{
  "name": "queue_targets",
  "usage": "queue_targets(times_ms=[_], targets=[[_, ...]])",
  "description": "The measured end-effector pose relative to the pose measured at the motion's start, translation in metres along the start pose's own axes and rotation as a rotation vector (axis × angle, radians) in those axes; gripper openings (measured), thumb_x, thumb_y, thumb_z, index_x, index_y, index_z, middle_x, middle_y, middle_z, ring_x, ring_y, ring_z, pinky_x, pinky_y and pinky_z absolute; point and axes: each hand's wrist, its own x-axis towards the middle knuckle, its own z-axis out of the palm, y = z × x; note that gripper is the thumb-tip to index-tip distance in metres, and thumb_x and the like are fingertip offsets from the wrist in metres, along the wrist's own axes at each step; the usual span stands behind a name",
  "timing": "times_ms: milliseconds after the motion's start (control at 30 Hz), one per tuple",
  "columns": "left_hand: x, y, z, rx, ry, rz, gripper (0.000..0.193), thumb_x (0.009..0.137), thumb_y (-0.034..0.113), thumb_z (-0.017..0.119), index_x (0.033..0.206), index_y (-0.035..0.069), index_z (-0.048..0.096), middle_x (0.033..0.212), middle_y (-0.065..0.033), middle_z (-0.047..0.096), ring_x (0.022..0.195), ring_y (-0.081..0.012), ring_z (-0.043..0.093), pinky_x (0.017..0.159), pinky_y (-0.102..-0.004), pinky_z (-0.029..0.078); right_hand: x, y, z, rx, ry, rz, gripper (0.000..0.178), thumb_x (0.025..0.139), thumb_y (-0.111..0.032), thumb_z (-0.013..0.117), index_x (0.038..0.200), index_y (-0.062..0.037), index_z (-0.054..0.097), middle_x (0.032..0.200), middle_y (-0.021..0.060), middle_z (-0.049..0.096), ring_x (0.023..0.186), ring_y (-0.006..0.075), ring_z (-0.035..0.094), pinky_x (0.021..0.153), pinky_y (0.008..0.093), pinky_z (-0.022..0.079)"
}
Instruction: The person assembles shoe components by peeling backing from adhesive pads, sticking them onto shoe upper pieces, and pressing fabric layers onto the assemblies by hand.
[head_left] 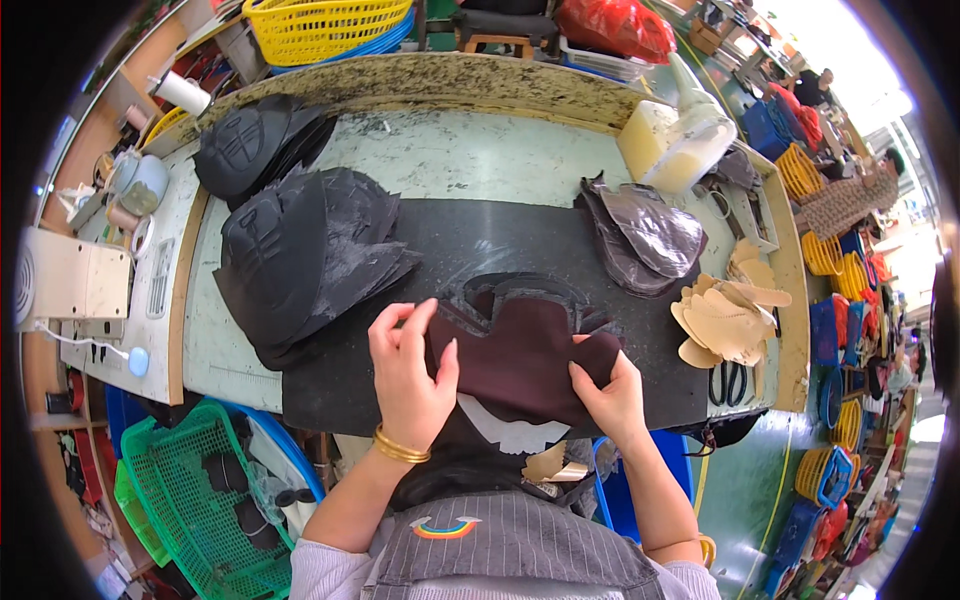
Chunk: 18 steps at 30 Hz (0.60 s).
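A dark maroon, flat cut shoe-upper piece is stretched between my hands above the near edge of the black mat. My left hand has its left corner between a bent index finger and a raised thumb. At the other end, the thumb and fingers of my right hand pinch the right side, with some fingers hidden behind it. Just beyond lies a stack of dark curved pieces, partly covered by the maroon one. A pale grey-white piece shows below it, near my lap.
Black moulded pieces are stacked on the left of the black mat. Shiny dark pieces, tan pieces and black-handled scissors lie right. A container of yellowish liquid stands far right; a green basket sits lower left.
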Motion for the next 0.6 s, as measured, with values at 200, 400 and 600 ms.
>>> queue_targets(times_ms=[200, 400, 600], targets=[[0.001, -0.005, 0.002, -0.071, -0.705, 0.448, 0.036, 0.075, 0.024, 0.069, 0.106, 0.007, 0.063, 0.116, -0.0044, 0.059, 0.096, -0.0263, 0.049, 0.085, -0.035, 0.042, 0.004, 0.006, -0.006, 0.062, 0.101, 0.024, 0.013, 0.086, -0.005, 0.058, 0.097, -0.0019, 0.053, 0.077, 0.0016, 0.06, 0.062, 0.0053, 0.055, 0.054, 0.0198, 0.045], [0.001, 0.004, 0.0, 0.029, -0.785, 0.542, 0.044, 0.072, 0.037, 0.07, 0.108, 0.012, 0.064, 0.123, -0.0052, 0.054, 0.098, -0.0273, 0.047, 0.087, -0.036, 0.041, -0.005, 0.01, -0.023, 0.088, 0.197, 0.122, 0.012, 0.088, -0.009, 0.057, 0.089, -0.0025, 0.047, 0.057, 0.0014, 0.053, 0.042, 0.0057, 0.05, 0.037, 0.0212, 0.037], [-0.005, 0.007, -0.005, 0.046, -0.775, 0.549, 0.049, 0.069, 0.041, 0.072, 0.108, 0.011, 0.064, 0.122, -0.007, 0.054, 0.104, -0.0283, 0.047, 0.09, -0.0372, 0.041, -0.002, 0.015, -0.026, -0.091, 0.192, -0.004, 0.013, 0.085, -0.007, 0.059, 0.087, -0.0021, 0.048, 0.054, 0.0047, 0.052, 0.04, 0.0115, 0.051, 0.039, 0.0251, 0.039]])
